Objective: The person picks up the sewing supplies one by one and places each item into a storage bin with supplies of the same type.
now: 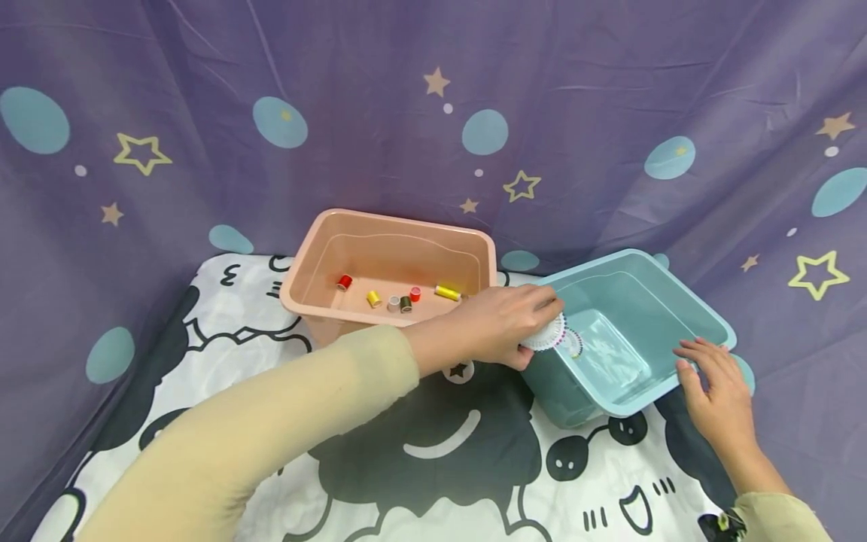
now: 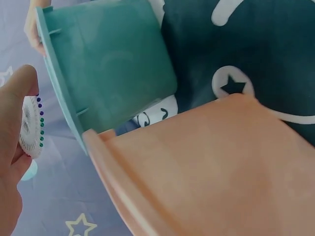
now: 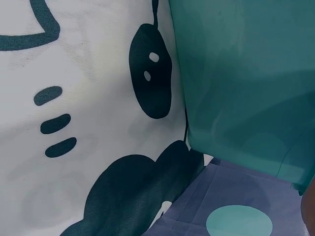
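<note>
My left hand [image 1: 504,324] grips a white pin wheel [image 1: 544,336], a round disc edged with coloured pin heads, at the left rim of the teal bin [image 1: 684,305]. In the left wrist view the pin wheel [image 2: 31,128] is edge-on between the thumb and fingers. A similar ringed shape [image 1: 573,343] shows just inside the bin; I cannot tell whether it is a second wheel or a reflection. My right hand [image 1: 721,391] rests its fingers on the bin's right rim. Only a sliver of that hand [image 3: 308,209] appears in the right wrist view.
Left of the teal bin stands a peach bin [image 1: 400,223], under my left forearm. Inside lie several thread spools, among them a red one [image 1: 345,282] and a long yellow one [image 1: 447,292]. A cartoon-print cloth [image 1: 433,482] lies beneath; a purple curtain [image 1: 379,113] hangs behind.
</note>
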Tool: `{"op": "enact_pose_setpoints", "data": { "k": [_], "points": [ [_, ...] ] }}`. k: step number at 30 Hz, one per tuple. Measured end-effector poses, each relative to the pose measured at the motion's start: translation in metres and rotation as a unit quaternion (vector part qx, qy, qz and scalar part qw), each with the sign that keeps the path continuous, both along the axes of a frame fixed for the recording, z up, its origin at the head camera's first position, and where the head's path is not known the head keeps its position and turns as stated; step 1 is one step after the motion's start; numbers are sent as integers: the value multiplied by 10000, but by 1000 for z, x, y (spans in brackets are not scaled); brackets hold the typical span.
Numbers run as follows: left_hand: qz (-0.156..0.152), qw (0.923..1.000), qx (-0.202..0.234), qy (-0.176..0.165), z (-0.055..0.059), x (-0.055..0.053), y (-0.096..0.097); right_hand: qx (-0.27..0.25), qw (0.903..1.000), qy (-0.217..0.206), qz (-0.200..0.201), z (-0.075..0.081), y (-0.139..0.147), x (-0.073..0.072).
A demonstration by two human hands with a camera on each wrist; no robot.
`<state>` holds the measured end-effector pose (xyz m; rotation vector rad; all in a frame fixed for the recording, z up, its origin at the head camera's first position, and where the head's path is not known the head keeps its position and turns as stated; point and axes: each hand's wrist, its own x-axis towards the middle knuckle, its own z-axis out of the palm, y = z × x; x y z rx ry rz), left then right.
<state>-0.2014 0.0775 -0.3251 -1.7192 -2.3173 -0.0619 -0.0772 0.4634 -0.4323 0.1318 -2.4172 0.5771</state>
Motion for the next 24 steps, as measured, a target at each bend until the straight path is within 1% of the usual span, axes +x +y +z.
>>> {"op": "enact_pose_setpoints", "data": {
  "k": [7, 10, 16, 20, 24],
  "points": [
    [214, 9983, -218, -499, 15, -11, 21, -24, 10000, 23, -11, -1, 0, 0],
    [205, 9974, -270, -638, 18, -16, 29, -39, 10000, 37, -11, -1, 0, -1],
    [232, 9945, -407, -938, 18, -25, 49, -79, 9999, 81, 45, -2, -2, -2],
    [342, 9925, -604, -1008, 20, -28, 64, -83, 9999, 128, 79, -2, -1, -3],
    [382, 9912, -802, -984, 21, -28, 79, -97, 9998, 150, 63, -3, 2, -2]
  ]
}}
